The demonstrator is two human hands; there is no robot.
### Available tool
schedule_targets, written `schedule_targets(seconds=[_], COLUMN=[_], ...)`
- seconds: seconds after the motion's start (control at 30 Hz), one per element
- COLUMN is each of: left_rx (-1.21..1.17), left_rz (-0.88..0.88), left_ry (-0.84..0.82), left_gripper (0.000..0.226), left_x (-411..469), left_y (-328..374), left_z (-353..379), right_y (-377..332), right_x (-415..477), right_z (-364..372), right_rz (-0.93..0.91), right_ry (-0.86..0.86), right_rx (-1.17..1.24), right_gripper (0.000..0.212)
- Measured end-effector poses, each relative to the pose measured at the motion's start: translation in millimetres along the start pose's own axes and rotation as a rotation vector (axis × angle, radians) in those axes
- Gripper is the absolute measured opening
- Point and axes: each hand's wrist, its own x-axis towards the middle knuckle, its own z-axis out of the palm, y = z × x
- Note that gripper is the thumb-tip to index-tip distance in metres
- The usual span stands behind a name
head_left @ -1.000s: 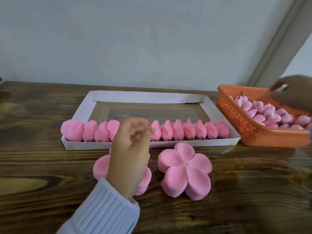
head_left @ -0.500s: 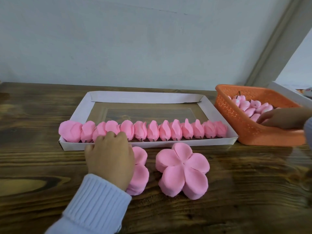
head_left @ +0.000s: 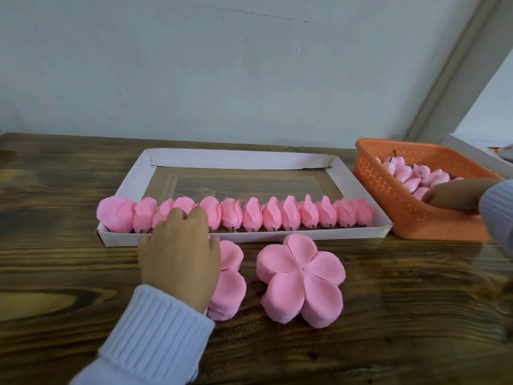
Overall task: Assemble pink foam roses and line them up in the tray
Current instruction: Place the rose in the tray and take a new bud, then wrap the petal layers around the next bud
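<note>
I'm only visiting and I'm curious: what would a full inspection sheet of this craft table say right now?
Surface: dark wooden table with strong grain.
Job's things: white tray with one row of pink roses along its front wall; left petal stack and right petal stack in front of the tray; orange basket of pink buds to the tray's right.
Clutter: white box edge behind the basket, contents unclear.
Hands: left hand lies over the left petal stack, fingertips at the roses; right hand is inside the basket; neither grip is visible.
Cables: nothing seen.
Surroundings: plain pale wall.
</note>
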Motion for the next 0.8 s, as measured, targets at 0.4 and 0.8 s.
schedule_targets(seconds=[0.4, 0.8], left_rx=[0.01, 0.07], left_rz=[0.03, 0.065], left_ry=[0.001, 0.019], left_gripper=[0.025, 0.027], left_x=[-1.2, -4.2], left_y=[2.0, 8.5], left_z=[2.9, 6.7], right_y=[0.8, 14.8], right_x=[6.7, 18.8], right_z=[5.4, 8.9], right_rz=[0.018, -0.092], right_ry=[0.028, 0.147], right_rx=[0.037, 0.386], right_gripper=[0.049, 0.011])
